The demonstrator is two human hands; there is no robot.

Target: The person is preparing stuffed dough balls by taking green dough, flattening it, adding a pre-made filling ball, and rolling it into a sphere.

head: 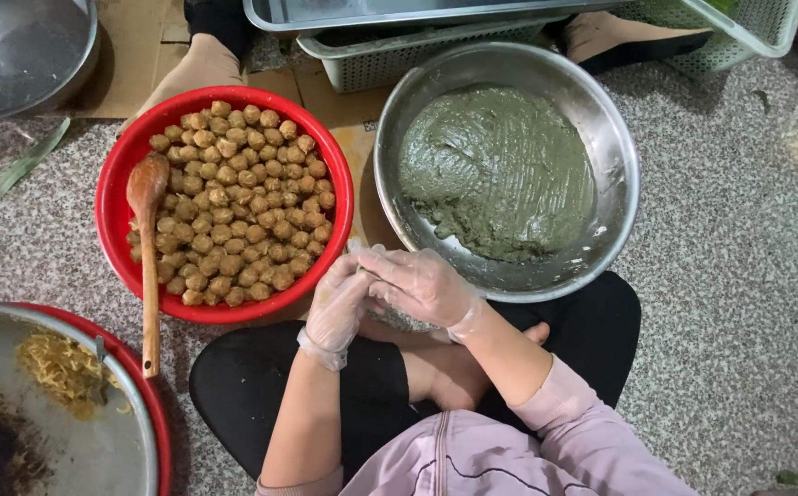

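While both gloved hands — left hand (339, 308), right hand (417, 285) — cup together, whatever they enclose is hidden; keep pressure gentle and even, close to the green dough (495, 170) in its steel bowl (619, 147).

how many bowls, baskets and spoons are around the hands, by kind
red bowls: 1, plus a red rim at lower left
metal bowls: 3 (dough bowl, top left, lower left)
plastic baskets: 2 ()
wooden spoon: 1
total: 7, rim aside
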